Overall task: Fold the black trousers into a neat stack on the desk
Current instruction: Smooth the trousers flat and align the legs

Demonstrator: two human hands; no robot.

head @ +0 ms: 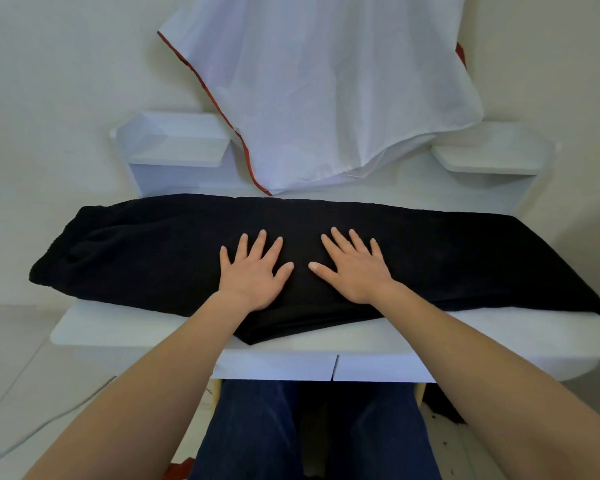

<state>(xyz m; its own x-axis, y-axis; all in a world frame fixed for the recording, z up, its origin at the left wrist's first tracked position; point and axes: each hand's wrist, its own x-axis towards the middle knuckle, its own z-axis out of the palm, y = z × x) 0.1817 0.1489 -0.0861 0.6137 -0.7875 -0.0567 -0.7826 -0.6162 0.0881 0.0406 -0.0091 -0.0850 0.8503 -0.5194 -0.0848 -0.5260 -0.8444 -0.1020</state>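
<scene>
The black trousers (146,247) lie lengthwise across the white desk (118,329), folded leg over leg, with both ends reaching past the desk's sides. My left hand (255,271) rests flat on the cloth just left of its middle, fingers spread. My right hand (355,268) lies flat beside it, just right of the middle, fingers also spread. Neither hand grips the fabric. The thumbs nearly meet at the centre.
A white cloth with a red edge (326,91) hangs down the wall behind the desk, its lower end on the desktop. Two small white shelves (177,147) (492,157) flank it. Two drawer fronts (378,367) sit below the desktop, above my legs in blue jeans (257,427).
</scene>
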